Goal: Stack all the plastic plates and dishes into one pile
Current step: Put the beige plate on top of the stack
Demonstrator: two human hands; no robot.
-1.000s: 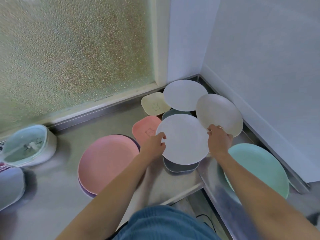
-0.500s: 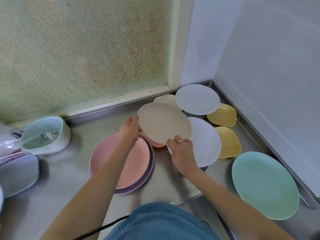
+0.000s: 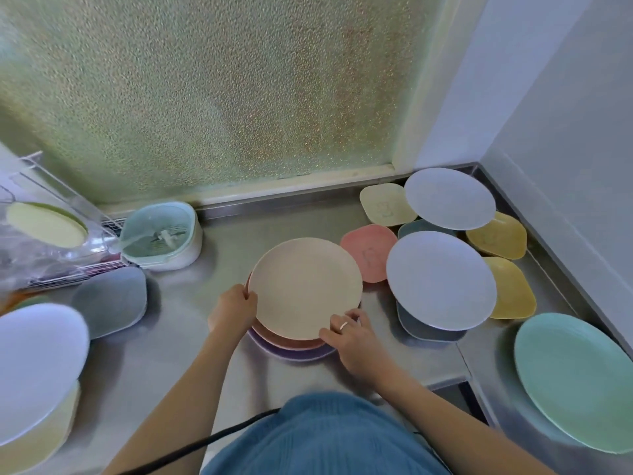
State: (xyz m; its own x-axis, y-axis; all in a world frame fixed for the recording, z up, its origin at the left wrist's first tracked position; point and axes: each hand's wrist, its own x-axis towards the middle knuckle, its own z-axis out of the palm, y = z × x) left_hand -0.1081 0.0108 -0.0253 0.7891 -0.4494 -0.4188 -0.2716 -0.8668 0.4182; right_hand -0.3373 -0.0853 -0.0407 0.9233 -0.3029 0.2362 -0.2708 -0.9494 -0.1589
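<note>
Both hands — left hand [image 3: 233, 311], right hand [image 3: 352, 337] — grip the rim of a round, matte beige plate [image 3: 305, 287]. It sits over a pink plate [image 3: 291, 342] and a purple plate [image 3: 294, 353] on the steel bench [image 3: 191, 337].

Steel counter [image 3: 191, 323], purple plate [image 3: 294, 353] under a stack, green plate [image 3: 575, 378], pink dish [image 3: 371, 252], lidded tub [image 3: 161, 234]

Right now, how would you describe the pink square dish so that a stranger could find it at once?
Start at the frosted window and look down to the steel counter below it. The pink square dish lies between the beige plate held by both hands and a white round plate. It is the only pink dish with rounded corners.
</note>
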